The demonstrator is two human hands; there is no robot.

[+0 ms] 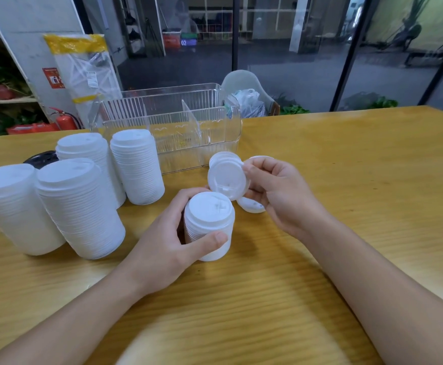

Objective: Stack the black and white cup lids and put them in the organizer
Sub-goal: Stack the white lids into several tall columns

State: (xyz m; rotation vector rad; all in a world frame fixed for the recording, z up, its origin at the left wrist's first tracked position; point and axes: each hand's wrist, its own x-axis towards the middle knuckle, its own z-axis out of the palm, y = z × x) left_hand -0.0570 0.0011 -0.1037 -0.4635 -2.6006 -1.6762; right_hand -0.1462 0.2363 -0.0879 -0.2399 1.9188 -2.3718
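Note:
My left hand grips a short stack of white lids standing on the wooden table. My right hand pinches a single white lid, tilted, just above and behind that stack. A loose white lid lies under my right hand, and more white lids show behind the held one. Several tall stacks of white lids stand at the left. A black lid peeks out behind them. The clear organizer, with a divider, stands behind the stacks.
A chair with a plastic bag stands beyond the table's far edge. A fire extinguisher and a shelf with plants are at the far left. Bare wooden tabletop stretches to the right and front.

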